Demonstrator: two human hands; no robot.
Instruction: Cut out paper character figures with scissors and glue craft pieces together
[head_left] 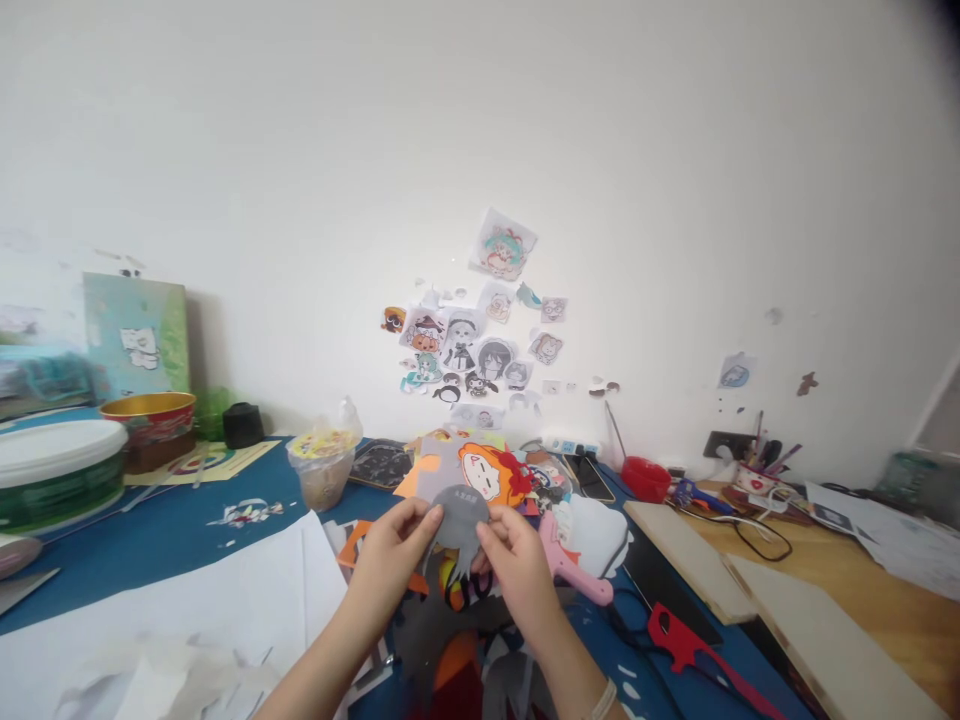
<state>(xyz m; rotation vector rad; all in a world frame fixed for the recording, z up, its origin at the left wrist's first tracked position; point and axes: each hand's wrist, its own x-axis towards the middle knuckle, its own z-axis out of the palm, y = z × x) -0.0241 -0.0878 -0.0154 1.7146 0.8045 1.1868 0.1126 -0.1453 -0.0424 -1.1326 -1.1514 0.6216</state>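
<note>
A grey cutout (460, 518) with small pale writing near its top and jagged strips at its lower edge is held up over the desk. My left hand (403, 535) pinches its left edge between thumb and fingers. On the opposite edge, my right hand (516, 558) grips it the same way. Behind it lies a paper cutout of a cartoon figure with orange hair (491, 475) and a red bow. More coloured cutouts are piled beneath both hands, partly hidden by them. A pink glue gun (576, 572) rests just right of my right hand.
White paper sheets (247, 580) cover the front left of the blue desk (281, 515). A lidded plastic cup (322, 468), a white-lidded tub (60, 470) and a red bowl (646, 481) stand farther back. Boards (690, 560) and a red tool (701, 655) lie at right.
</note>
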